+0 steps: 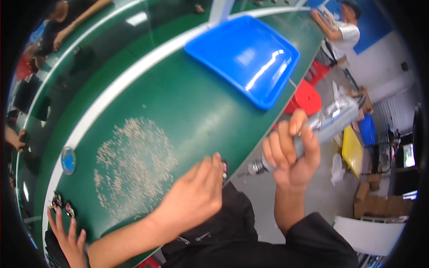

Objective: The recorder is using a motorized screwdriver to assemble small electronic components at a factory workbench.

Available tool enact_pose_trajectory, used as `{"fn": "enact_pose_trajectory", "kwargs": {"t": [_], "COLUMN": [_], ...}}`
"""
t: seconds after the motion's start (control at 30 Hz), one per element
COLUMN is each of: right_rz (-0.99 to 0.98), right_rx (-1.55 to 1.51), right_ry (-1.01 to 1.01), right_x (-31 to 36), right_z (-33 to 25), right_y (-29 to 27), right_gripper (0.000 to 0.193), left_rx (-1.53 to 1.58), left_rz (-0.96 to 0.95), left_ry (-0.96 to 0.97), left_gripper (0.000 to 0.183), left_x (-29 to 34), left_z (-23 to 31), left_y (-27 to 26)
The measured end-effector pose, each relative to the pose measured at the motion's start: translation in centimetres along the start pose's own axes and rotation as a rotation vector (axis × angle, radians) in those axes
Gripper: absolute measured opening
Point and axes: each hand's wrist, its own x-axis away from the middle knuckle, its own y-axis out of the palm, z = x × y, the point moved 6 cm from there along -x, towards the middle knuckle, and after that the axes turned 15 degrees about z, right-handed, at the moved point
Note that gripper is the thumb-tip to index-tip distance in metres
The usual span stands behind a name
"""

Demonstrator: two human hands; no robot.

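Your left hand (196, 192) is turned palm down and inward, fingers bent and drawn together at the tips, pinching a small dark piece (225, 167) at the near edge of the green worktop (203, 118). Your bare left forearm slants up to it from the lower left, crossing below a broad scatter of small pale pieces (134, 165). Your right hand (290, 167) is raised, wrist upright, its fingers and thumb wrapped around a grey power screwdriver (337, 118). The tool tilts across your palm — rear end up and to the right, thin bit down and to the left, toward the small dark piece but apart from it. A black sleeve (317, 241) covers that arm up to the forearm.

Most of the small dark piece is hidden behind your left fingers; a pinkish patch shows, but you cannot make out its kind from here. The screwdriver's grip is covered by your right fingers, and its bit is blurred against the floor. Your left upper arm is cut off by the lower edge.

At the lower left, another hand (69, 239) — probably a neighbour's, since your forearm partly covers its wrist — lies spread beside two small dark parts (62, 205), too small to read. Farther up the worktop sits a blue tray (246, 58), its glossy floor streaked with glare.
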Motion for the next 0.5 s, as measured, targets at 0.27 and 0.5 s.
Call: {"fn": "enact_pose_trajectory", "kwargs": {"t": [0.27,0.5], "right_rz": [-0.052,-0.062], "right_rx": [0.156,0.165], "right_ry": [-0.08,-0.052], "right_x": [-1.5,-2.0], "right_z": [1.2,2.4], "right_y": [0.5,-0.2], "right_gripper": [0.028,0.028], "left_rx": [0.037,0.018], "left_rz": [0.044,0.048], "left_ry": [-0.02,0.008], "left_gripper": [0.039,0.039], "left_x": [0.4,0.3], "left_z": [-0.2,-0.1], "left_y": [1.1,1.2]}}
